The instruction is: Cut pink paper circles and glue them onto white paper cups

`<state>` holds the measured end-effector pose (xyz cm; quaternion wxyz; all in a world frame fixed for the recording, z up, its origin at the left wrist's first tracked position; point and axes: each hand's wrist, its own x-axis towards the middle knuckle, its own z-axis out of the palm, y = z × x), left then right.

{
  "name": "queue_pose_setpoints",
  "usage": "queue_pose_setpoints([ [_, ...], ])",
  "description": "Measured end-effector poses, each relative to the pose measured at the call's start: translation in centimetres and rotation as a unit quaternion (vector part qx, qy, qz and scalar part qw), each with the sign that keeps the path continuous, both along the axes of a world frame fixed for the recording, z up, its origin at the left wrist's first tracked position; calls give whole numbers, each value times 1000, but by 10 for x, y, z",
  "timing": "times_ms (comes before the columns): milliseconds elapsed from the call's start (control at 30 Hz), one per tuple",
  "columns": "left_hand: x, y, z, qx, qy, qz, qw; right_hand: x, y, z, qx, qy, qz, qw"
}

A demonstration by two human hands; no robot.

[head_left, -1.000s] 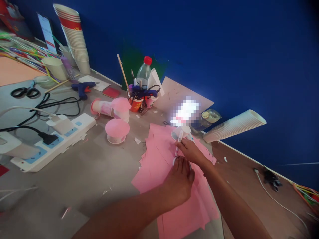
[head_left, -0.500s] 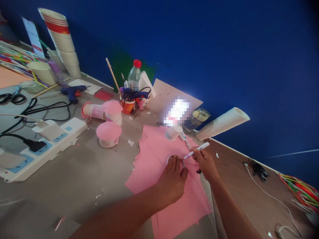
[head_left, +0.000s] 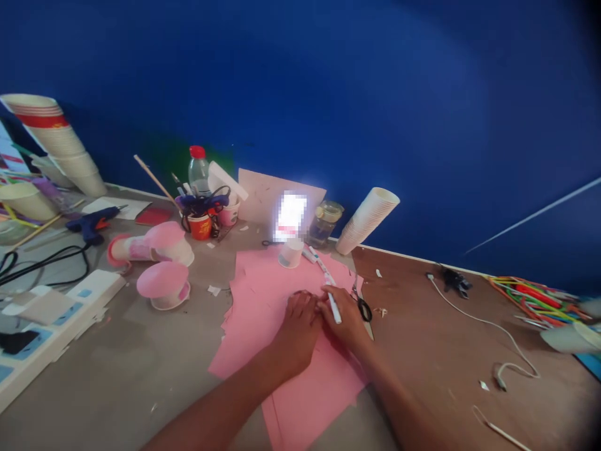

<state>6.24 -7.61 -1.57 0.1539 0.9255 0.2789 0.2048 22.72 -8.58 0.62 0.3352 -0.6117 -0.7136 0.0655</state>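
My left hand (head_left: 298, 329) presses down on pink paper (head_left: 256, 313), its fingers curled over a small round thing that they almost wholly hide. Right beside it, my right hand (head_left: 347, 316) grips a white marker (head_left: 334, 305); where its tip meets the paper is hidden. Just beyond the hands, an upturned white paper cup (head_left: 290, 254) stands on the pink sheets. A second marker (head_left: 322, 264) lies to the right of this cup. Scissors with black handles (head_left: 363, 308) rest by the right edge of the paper.
Pink-topped cup pieces (head_left: 163, 287) stand at the left, near a white power strip (head_left: 89, 307) and a blue glue gun (head_left: 94, 224). Along the blue wall are a tool-filled cup (head_left: 201, 227), a bright phone (head_left: 290, 216), a jar (head_left: 325, 222) and leaning stacked cups (head_left: 369, 219).
The view has swung right, so things sit further left. My right hand has come round against the left, and the marker's back end now points toward me instead of away to the right.
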Motion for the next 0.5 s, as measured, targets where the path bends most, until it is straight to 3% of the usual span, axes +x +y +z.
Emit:
queue_pose_setpoints([
  [100, -5, 8, 8, 5, -30, 12, 999, -7, 1, -4, -10, -60, 6, 998],
  [267, -22, 37, 11, -15, -174, 104, 979, -12, 2, -7, -32, -83, -28, 996],
  [433, -41, 68, 8, -95, -268, 211, 935, 8, 6, -3, -27, 49, -119, 991],
  [500, -46, 72, 11, -74, -260, 226, 936, 21, 7, -1, -11, 128, -188, 974],
])
